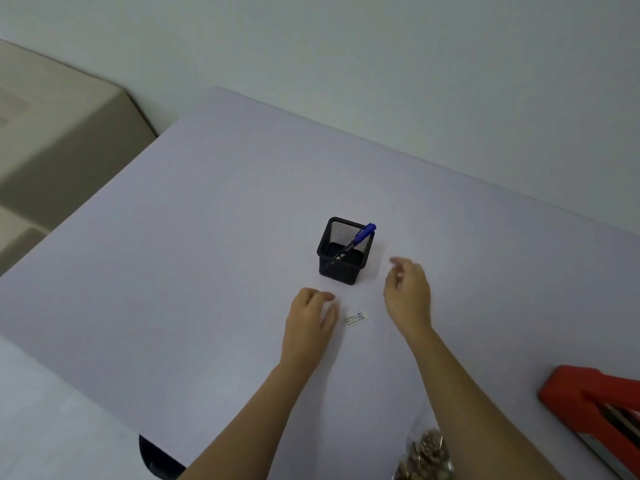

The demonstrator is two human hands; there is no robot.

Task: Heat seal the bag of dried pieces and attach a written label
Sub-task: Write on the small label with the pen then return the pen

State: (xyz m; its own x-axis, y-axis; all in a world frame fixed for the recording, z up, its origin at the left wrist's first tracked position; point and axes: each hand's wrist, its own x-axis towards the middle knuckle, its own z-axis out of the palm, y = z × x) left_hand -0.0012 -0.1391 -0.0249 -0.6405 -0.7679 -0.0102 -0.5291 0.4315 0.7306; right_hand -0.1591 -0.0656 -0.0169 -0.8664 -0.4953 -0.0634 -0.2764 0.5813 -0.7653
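Head view: we look down on a pale table [207,220] with both bare forearms reaching forward over it. The bag of dried pieces [424,455] lies at the near edge of the picture, close to the body. It is a clear pouch of brown bits, cut off by the frame and partly covered by the right forearm; we cannot tell how its mouth stands. The label [356,318], a small white slip with dark lines of writing too small to read, lies flat on the table, well ahead of the bag and between the two hands, touching neither.

The left hand [310,323] lies just to the label's left, its fingers loosely curled with nothing in them; we cannot tell whether it rests on the table or hangs above it. The right hand [408,296] is to the label's right and a little farther forward, its fingers slack and slightly blurred, likewise holding nothing.

Just beyond the hands stands a black mesh pen holder [337,268], upright, with a blue-capped pen [360,237] leaning against its far right corner. At the right edge we see part of a red sealer [588,396], well apart from the label. A beige block [52,133] sits off the table's left side, and a plain light wall [415,64] stands behind.
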